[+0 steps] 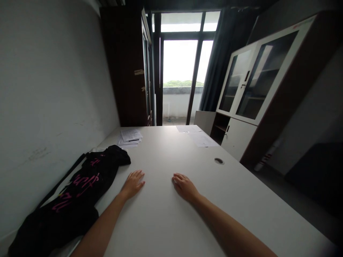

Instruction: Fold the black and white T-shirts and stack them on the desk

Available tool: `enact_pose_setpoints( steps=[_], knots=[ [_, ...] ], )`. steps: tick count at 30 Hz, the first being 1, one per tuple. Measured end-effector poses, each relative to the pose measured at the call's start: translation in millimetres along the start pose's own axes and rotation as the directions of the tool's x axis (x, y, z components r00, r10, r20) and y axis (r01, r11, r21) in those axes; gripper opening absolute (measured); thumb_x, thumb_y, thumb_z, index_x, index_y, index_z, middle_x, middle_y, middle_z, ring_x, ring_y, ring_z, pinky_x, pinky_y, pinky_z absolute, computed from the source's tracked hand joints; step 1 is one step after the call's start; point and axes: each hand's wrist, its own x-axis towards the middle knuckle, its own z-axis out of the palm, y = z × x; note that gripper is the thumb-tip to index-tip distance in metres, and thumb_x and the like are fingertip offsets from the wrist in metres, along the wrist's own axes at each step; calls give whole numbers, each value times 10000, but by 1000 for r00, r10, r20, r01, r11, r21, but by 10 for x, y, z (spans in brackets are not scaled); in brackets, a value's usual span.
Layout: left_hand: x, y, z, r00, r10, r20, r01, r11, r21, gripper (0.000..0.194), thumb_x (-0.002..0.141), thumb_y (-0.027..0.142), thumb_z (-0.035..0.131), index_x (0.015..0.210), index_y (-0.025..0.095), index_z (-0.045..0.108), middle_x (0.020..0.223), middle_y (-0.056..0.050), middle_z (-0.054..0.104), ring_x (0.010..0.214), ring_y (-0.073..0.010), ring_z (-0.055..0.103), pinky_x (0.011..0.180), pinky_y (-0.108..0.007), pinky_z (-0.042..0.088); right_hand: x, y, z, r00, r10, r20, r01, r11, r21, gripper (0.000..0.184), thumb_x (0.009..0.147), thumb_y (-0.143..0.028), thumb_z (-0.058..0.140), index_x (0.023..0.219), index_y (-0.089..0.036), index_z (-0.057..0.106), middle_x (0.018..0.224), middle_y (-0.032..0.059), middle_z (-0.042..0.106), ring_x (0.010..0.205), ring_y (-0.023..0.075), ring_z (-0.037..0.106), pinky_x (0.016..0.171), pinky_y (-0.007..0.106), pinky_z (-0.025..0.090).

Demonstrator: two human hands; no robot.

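1. Left of the left hand (133,184), black cloth (107,169) with pink marks; probably soft, light, best grasped at its bunched far end.
2. Left hand: empty, fingers slightly apart on the tabletop (158,217).
3. Right hand (185,186): empty, fingers together.

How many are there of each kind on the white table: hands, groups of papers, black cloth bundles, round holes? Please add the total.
Hands: 2 (left hand, right hand)
Groups of papers: 2 (left papers, right papers)
Black cloth bundles: 1 (pink-marked cloth)
Round holes: 1 (table hole)
Total: 6
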Motion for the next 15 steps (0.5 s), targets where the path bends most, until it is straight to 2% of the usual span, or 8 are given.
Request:
enact_pose_setpoints(
  steps=[3,5,9,12,15],
  knots=[
    [-9,10,-12,1000,-12,6,12,1000,-2,493,1000,418,512,1452,228,564,1587,-100,469,1495,-271,386,1258,-527,247,65,178,-61,989,-131,73,128,991,41,383,959,-280,560,1328,-265,663,1427,89,626,1349,263,565,1136,454,466],
    [-10,7,-8,1000,-8,3,8,1000,-1,486,996,407,519,1448,235,566,1585,-96,472,1493,-270,390,1256,-529,253,95,316,-78,981,-160,106,155,986,52,412,973,-311,557,1374,-266,640,1457,93,602,1383,264,536,1149,454,456],
    [-12,-1,8,1000,3,0,-3,1000,8,483,996,402,521,1450,240,560,1594,-93,459,1494,-267,385,1258,-526,252,24,448,-41,989,-83,121,83,997,4,447,1005,-333,518,1439,-262,595,1523,97,538,1440,289,470,1204,505,383],
    [-14,-6,-5,1000,-2,21,2,1000,13,497,999,415,514,1461,237,545,1604,-98,443,1497,-272,376,1258,-536,245,-75,410,-51,988,-44,147,43,999,12,447,1019,-364,504,1450,-285,588,1546,79,511,1451,283,455,1228,503,350],
    [-11,-4,-31,999,6,45,-7,1000,17,510,1005,438,497,1469,230,536,1612,-104,430,1501,-281,365,1256,-541,239,-93,358,-91,987,-29,161,21,998,51,428,1018,-373,506,1425,-294,612,1527,68,534,1440,277,469,1216,495,370]
  ],
)
